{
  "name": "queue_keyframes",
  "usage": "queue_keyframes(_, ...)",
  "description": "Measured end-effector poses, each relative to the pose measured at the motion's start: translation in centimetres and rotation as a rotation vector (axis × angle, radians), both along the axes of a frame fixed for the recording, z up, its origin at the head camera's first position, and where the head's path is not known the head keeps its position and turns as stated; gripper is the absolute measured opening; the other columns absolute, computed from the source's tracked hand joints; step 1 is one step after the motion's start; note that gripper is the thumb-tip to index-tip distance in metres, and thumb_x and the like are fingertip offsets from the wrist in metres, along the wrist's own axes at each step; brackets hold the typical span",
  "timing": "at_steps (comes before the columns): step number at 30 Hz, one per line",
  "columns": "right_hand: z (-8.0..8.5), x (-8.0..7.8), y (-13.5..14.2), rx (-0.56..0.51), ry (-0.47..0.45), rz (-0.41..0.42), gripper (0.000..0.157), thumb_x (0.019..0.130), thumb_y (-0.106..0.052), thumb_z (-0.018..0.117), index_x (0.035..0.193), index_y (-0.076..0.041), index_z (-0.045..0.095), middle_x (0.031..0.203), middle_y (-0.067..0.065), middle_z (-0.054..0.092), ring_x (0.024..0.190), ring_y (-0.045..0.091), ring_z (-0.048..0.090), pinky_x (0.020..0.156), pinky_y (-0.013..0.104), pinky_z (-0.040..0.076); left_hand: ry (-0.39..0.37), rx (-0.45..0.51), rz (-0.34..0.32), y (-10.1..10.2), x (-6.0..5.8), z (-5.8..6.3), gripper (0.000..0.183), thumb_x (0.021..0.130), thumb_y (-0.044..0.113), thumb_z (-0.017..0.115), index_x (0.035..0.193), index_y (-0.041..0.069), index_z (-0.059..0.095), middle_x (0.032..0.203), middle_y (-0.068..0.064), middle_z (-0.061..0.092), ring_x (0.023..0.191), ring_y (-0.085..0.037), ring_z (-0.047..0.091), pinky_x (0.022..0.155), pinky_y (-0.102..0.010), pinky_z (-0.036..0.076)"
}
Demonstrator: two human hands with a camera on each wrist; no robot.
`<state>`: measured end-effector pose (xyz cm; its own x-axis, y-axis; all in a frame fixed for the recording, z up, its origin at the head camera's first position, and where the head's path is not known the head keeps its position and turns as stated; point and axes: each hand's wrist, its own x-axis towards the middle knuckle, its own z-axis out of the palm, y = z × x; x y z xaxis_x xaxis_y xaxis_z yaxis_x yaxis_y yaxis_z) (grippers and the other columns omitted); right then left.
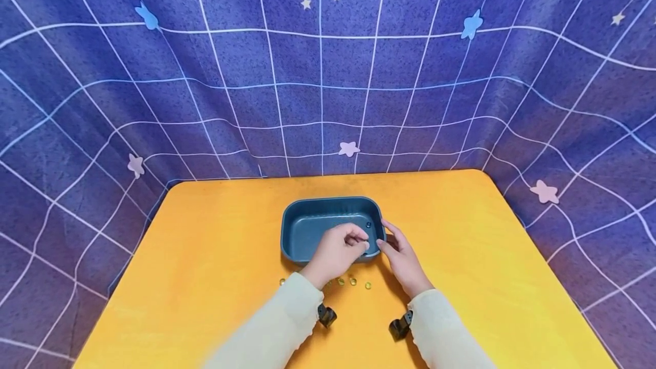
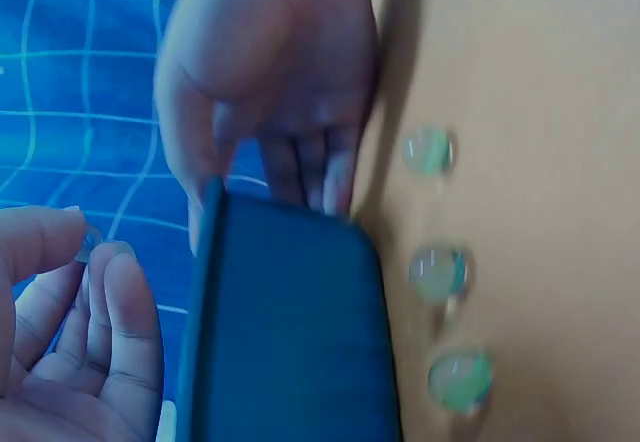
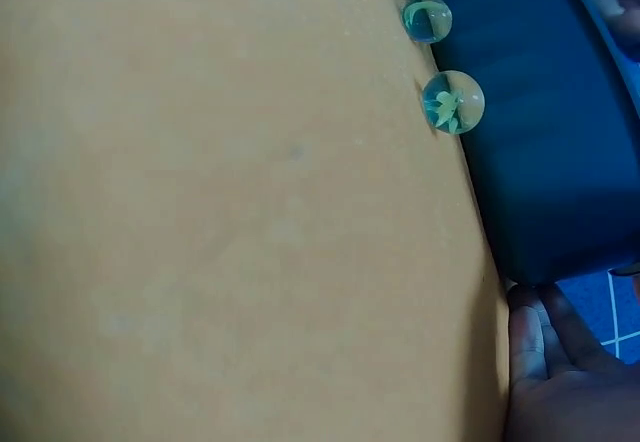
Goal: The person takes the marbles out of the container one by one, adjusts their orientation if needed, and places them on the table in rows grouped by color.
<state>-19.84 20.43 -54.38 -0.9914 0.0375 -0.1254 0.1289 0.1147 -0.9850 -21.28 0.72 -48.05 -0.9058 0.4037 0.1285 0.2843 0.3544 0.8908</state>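
Note:
A dark blue plastic tub (image 1: 302, 232) stands on the table. My left hand (image 1: 338, 248) is over its front right part, and in the left wrist view its thumb and fingertip pinch a small clear marble (image 2: 91, 243). My right hand (image 1: 402, 255) holds the tub's right end, the thumb at the rim and the fingers along the outer wall. One marble (image 1: 368, 225) lies inside the tub near the right wall. Several clear marbles with green and yellow inside, such as this marble (image 3: 454, 102), lie in a row in front of the tub.
The yellow tabletop (image 1: 215, 278) spreads around the tub on all sides. Behind it hangs a blue curtain (image 1: 307, 101) with a white grid and stars. A black wrist camera (image 1: 326, 316) sits on the left sleeve and another wrist camera (image 1: 400, 326) on the right one.

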Motion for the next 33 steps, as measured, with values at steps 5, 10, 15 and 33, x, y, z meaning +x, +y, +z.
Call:
queue_keyframes(5,0.4,0.1,-0.1,-0.009,-0.003,0.001,0.054,0.108,-0.017,0.057,0.159,-0.022,0.04,0.145,0.021,0.052,0.131,0.035,0.049,0.109,0.049,0.036,0.021,0.033,-0.003,-0.3,1.5,0.3,0.009,0.095,0.014,0.076,0.104,0.011,0.074,0.094,0.006,0.066,0.083,-0.012,0.063,0.076,-0.029,0.055)
queue_keyframes(10,-0.1,0.1,0.0,-0.006,-0.009,-0.002,0.054,0.108,-0.024,0.058,0.159,-0.027,0.04,0.146,0.019,0.052,0.131,0.034,0.049,0.106,0.047,0.037,0.062,0.034,0.006,-0.7,2.4,0.1,0.009,0.095,0.014,0.076,0.103,0.012,0.074,0.094,0.007,0.065,0.083,-0.012,0.062,0.076,-0.028,0.055)
queue_keyframes(15,0.0,0.2,0.1,0.008,-0.005,0.002,0.054,0.107,-0.027,0.058,0.159,-0.029,0.039,0.148,0.018,0.05,0.134,0.034,0.047,0.109,0.052,0.036,0.073,0.05,0.021,-0.9,3.6,-0.5,0.009,0.095,0.012,0.075,0.103,0.014,0.075,0.095,0.007,0.065,0.084,-0.011,0.061,0.076,-0.028,0.054)
queue_keyframes(33,-0.1,0.2,0.0,0.009,0.037,-0.012,0.052,0.106,-0.025,0.06,0.155,-0.03,0.043,0.144,0.017,0.053,0.133,0.034,0.048,0.113,0.054,0.035,-0.02,0.275,0.172,0.6,8.0,-4.7,0.011,0.089,0.006,0.079,0.1,0.008,0.073,0.094,0.003,0.067,0.08,-0.014,0.063,0.071,-0.026,0.054)
